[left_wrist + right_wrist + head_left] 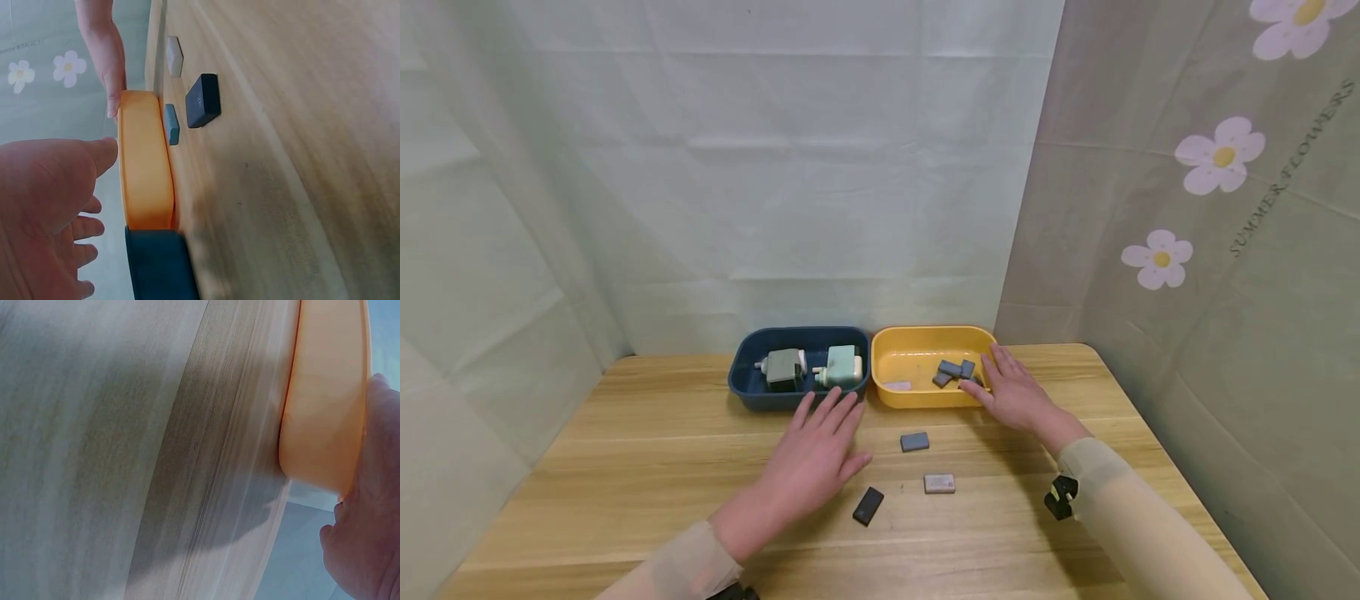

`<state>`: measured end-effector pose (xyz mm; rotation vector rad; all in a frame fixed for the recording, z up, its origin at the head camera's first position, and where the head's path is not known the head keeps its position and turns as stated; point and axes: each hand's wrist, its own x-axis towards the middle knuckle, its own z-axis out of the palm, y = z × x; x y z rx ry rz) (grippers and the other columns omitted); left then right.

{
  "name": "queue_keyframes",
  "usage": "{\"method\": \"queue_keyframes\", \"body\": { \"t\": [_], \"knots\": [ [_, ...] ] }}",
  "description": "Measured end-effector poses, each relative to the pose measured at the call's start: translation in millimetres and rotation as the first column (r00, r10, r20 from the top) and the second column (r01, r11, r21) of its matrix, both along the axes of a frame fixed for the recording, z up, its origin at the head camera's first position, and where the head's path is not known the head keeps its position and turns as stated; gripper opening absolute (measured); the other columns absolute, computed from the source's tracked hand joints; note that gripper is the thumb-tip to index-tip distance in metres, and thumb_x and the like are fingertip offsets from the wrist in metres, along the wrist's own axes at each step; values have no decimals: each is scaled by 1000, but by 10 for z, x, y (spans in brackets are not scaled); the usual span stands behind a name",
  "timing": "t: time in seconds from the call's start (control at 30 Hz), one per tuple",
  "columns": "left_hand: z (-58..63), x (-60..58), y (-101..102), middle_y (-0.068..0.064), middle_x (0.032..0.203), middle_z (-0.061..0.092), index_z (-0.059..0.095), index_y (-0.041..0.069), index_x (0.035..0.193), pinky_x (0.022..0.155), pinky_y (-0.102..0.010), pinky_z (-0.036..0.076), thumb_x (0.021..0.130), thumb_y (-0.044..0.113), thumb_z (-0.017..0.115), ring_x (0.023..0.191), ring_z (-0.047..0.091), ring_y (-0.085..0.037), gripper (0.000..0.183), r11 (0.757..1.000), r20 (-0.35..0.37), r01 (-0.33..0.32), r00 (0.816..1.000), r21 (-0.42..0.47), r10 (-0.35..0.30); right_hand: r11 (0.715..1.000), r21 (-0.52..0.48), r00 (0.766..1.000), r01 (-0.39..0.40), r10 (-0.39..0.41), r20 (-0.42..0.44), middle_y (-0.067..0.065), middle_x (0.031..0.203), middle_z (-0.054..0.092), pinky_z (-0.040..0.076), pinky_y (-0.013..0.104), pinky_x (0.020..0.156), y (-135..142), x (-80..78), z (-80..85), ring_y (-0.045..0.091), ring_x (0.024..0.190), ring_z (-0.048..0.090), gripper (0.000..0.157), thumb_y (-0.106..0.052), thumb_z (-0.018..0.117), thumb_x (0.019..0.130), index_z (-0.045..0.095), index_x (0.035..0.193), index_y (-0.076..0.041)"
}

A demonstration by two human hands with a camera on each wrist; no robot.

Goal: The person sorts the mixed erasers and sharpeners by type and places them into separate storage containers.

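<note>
My left hand [808, 458] is spread over the table in front of the navy basin [760, 403], fingertips near its front rim and nothing held. My right hand [1018, 392] lies at the right end of the yellow basin [910, 402], fingers extended over the rim and thumb across the front corner. Inside the yellow basin are several small grey-blue blocks [951, 368] and a pale flat piece [897, 386]. Three small flat blocks lie on the table: a black one [868, 506], a grey-blue one [914, 442] and a light grey one with print [939, 483].
The navy basin holds a grey-green boxy item [785, 367] and a mint boxy item [841, 365], both with pale parts sticking out. Both basins stand side by side at the back of the wooden table [647, 450]. Pale curtains [820, 167] hang behind and beside it.
</note>
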<state>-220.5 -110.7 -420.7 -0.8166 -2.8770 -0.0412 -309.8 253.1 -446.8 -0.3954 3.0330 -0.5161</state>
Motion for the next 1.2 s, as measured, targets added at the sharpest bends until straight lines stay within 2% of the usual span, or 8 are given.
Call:
{"method": "queue_keyframes", "body": {
  "t": [0.27, 0.6, 1.0, 1.2],
  "knots": [
    [-14, 71, -18, -12, 175, 40, 47, 10, 168, 131, -68, 17, 109, 57, 66, 165, 30, -38, 78, 1000, 43, 4, 999, 1, -4, 1000, 1, 1000, 0, 0, 9, 30, 181, 4, 7, 61, 134, -2, -5, -4, 47, 168, 3, 96, -66, 38, 115, 21, 170, 10],
    [-32, 149, -34, -13, 174, 42, 50, 8, 166, 131, -68, 17, 109, 58, 65, 164, 31, -39, 77, 999, 54, 30, 998, -20, -29, 1000, -4, 1000, 7, -7, 14, 28, 182, 3, 6, 61, 135, 4, -3, -7, 45, 168, 2, 95, -66, 39, 115, 20, 171, 9],
    [-67, 234, -29, -12, 174, 42, 56, 10, 162, 132, -68, 14, 109, 62, 61, 165, 30, -37, 74, 997, 134, 45, 990, -64, -36, 1000, -5, 1000, 1, -1, 14, 28, 182, 2, 5, 61, 134, 12, -2, -1, 46, 168, 2, 96, -67, 39, 115, 21, 171, 9],
    [-105, 270, -47, -13, 174, 43, 60, 9, 158, 131, -69, 16, 109, 62, 62, 164, 32, -38, 73, 995, 118, 72, 991, -69, -64, 1000, -10, 1000, -2, 2, 8, 29, 181, 4, 6, 61, 135, 13, -6, -7, 46, 168, 3, 95, -65, 40, 115, 22, 171, 10]
  ]
}}
